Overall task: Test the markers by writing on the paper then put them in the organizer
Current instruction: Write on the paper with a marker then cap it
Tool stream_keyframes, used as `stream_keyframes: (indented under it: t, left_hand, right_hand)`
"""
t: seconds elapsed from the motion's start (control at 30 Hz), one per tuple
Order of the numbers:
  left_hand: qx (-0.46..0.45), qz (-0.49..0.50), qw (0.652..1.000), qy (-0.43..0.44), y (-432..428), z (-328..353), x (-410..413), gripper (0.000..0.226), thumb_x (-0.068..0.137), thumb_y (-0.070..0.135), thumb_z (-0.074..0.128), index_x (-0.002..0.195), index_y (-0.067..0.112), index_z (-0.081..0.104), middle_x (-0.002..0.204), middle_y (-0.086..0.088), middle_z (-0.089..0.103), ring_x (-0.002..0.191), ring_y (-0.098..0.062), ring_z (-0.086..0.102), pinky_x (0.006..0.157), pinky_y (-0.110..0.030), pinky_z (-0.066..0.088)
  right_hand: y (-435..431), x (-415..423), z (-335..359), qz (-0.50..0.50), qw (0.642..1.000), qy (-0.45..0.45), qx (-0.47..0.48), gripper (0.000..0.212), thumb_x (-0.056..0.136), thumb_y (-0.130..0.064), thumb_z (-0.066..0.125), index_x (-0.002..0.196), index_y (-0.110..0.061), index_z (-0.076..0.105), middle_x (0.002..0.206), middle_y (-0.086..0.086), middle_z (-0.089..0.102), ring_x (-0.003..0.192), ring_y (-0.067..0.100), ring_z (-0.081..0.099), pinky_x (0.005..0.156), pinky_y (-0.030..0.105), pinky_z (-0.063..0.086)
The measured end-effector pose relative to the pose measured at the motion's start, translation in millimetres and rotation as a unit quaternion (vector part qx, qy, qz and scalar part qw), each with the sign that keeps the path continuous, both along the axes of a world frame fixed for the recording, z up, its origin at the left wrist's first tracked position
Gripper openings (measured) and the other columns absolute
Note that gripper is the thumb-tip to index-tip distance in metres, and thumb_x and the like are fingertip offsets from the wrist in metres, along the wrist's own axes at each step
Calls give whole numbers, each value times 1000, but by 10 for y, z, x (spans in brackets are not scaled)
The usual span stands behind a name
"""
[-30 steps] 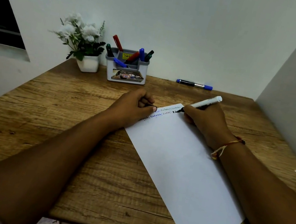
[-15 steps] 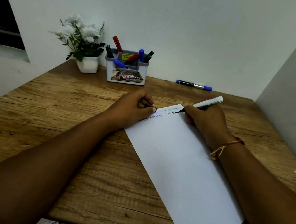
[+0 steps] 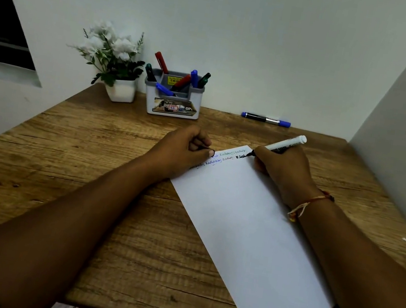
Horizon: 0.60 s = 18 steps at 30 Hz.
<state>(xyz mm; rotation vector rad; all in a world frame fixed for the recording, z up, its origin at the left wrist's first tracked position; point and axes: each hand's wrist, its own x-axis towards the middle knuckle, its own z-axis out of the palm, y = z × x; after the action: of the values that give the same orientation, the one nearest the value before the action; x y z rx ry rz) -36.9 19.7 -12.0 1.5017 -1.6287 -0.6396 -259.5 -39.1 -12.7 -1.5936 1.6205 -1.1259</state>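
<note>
The marker [image 3: 285,145] in use is a slim white barrel with a rounded end. It tilts up and away to the right, and its black tip touches the far corner of the paper [image 3: 251,230] at the end of a short, bold black scrawl. The right hand [image 3: 283,168] pinches it low near the tip, fingers curled round the barrel and the heel of the hand on the sheet. A thin braided thread [image 3: 304,205] of red and yellow circles that wrist.

The paper is a long, smooth white sheet lying askew on the surface [image 3: 58,184]. Two lines of thin coloured handwriting run along its far edge, too small to read. The left hand [image 3: 184,149] rests on the sheet's far left corner, fingers curled into a fist. Its thumb and forefinger nip a small dark piece [image 3: 205,149] that I can't make out.

The surface is brown wood with a coarse, streaky grain. At the back by the wall [image 3: 243,27] stands the organizer [image 3: 174,109], a squat white plastic box with a grey rim, grey inner dividers and a printed label on its front. Six capped markers [image 3: 194,78] poke out of it at angles: two red, two blue, two dark green. Just to its left sits a white square pot [image 3: 122,90] of white flowers with dark leaves. Well off to its right a blue-ended marker [image 3: 266,119] with a black barrel lies flat.
</note>
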Motion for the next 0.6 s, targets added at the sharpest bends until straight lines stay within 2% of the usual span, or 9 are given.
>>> stream_keyframes:
  t: [0.13, 0.27, 0.4, 0.53, 0.6]
  left_hand:
    - [-1, -7, 1000, 11, 4, 2, -3, 19, 88, 22, 74, 104, 18, 65, 98, 4, 71, 93, -12, 66, 83, -33, 55]
    - [-2, -3, 1000, 12, 11, 7, 1, 18, 88, 23, 74, 103, 20, 65, 97, 5, 70, 93, -11, 66, 79, -27, 53]
    - [0, -6, 1000, 10, 13, 5, -1, 17, 88, 23, 74, 102, 21, 64, 99, 5, 70, 95, -11, 66, 83, -31, 55]
    - [0, -5, 1000, 8, 12, 1, -3, 18, 88, 23, 73, 103, 21, 64, 99, 5, 70, 94, -12, 66, 84, -33, 55]
    - [-1, -6, 1000, 5, 7, 3, -1, 18, 88, 23, 73, 104, 20, 65, 98, 5, 70, 94, -12, 66, 84, -33, 55]
  right_hand:
    - [-10, -7, -9, -5, 1000, -7, 0, 22, 79, -27, 73, 61, -14, 68, 57, -2, 68, 59, 13, 64, 61, 30, 49]
    - [-15, -12, -6, 1, 1000, -9, 2, 21, 79, -28, 72, 64, -14, 69, 60, 0, 69, 61, 15, 64, 62, 32, 50]
    - [-29, -14, -4, -2, 1000, -17, 8, 21, 77, -30, 71, 63, -14, 68, 60, 0, 68, 62, 17, 65, 67, 36, 54]
    - [-56, -24, -30, -20, 999, -24, 19, 23, 77, -31, 76, 78, -8, 74, 73, 4, 76, 76, 23, 74, 76, 42, 60]
    - [-55, -21, -29, -20, 999, -19, 17, 25, 76, -31, 75, 78, -5, 74, 73, 5, 76, 78, 24, 74, 76, 43, 60]
